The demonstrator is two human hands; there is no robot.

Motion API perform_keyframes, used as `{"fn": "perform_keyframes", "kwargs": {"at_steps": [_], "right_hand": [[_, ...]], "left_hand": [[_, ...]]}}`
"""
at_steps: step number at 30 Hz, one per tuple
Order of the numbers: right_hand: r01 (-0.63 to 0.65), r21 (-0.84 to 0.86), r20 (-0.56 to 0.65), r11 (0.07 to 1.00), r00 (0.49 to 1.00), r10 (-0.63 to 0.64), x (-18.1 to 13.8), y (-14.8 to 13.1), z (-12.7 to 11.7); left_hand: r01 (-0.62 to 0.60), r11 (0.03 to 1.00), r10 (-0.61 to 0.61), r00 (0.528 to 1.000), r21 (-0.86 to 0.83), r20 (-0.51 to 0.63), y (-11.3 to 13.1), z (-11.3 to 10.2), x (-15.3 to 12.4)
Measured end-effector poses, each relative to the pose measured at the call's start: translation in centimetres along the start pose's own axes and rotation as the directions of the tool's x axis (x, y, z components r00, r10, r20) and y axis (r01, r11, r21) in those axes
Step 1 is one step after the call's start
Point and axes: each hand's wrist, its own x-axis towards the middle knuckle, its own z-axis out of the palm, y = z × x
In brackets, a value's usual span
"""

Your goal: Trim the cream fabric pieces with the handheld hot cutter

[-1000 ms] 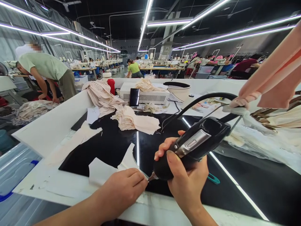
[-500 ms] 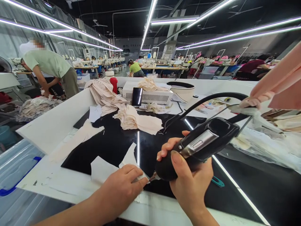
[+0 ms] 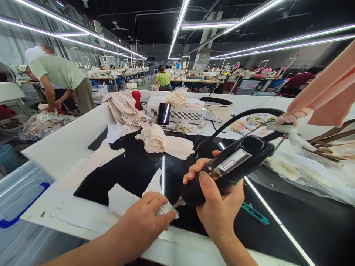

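Note:
My left hand (image 3: 144, 221) pinches a white cut piece (image 3: 154, 183) at its corner, between thumb and fingers, near the front edge of the black table mat (image 3: 133, 170). Another flat white piece (image 3: 120, 199) lies beside it, partly under the hand. My right hand (image 3: 219, 207) is wrapped round a black corded hand tool (image 3: 224, 173) with a silver panel. Its narrow metal tip points down-left and reaches the pinched corner; whether it touches is unclear. Teal thread snips (image 3: 255, 213) lie to the right of this hand.
A pink fabric strip (image 3: 316, 92) and the tool's black cable (image 3: 244, 112) run up to the right. Cream fabric pieces (image 3: 166, 142) lie stacked on the mat. Behind stand a phone (image 3: 164, 113), a vented white box (image 3: 177, 114) and a cream bin (image 3: 219, 109). A person (image 3: 58, 77) bends at the left.
The tool and my right hand have shifted slightly left, and the snips show more. The pinched corner is now tilted up a little. My left hand keeps its hold.

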Motion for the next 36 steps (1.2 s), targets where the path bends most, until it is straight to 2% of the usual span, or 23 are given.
{"fn": "perform_keyframes", "kwargs": {"at_steps": [14,19,24,32,36], "right_hand": [[0.009,0.016,0.005,1.0,1.0,-0.009,0.6,0.7,1.2],[-0.014,-0.015,0.02,1.0,1.0,0.015,0.4,0.4,1.1],[-0.017,0.011,0.03,1.0,0.999,0.016,-0.2,-0.4,0.5],[-0.006,0.02,0.027,1.0,1.0,0.006,-0.5,-0.4,0.2],[-0.003,0.017,0.022,1.0,1.0,0.002,-0.6,-0.5,0.2]], "left_hand": [[0.017,0.999,-0.018,1.0,0.044,0.005,-0.1,0.0,-0.1],[0.002,0.997,-0.001,1.0,0.077,-0.021,0.7,0.1,-0.3],[-0.019,0.996,0.016,0.999,0.082,0.03,1.5,-0.4,-1.0],[0.031,0.998,-0.036,0.995,0.053,0.09,-0.9,-1.4,-0.4],[0.043,0.999,-0.044,0.995,0.018,0.095,-1.2,-1.5,-0.5]]}}
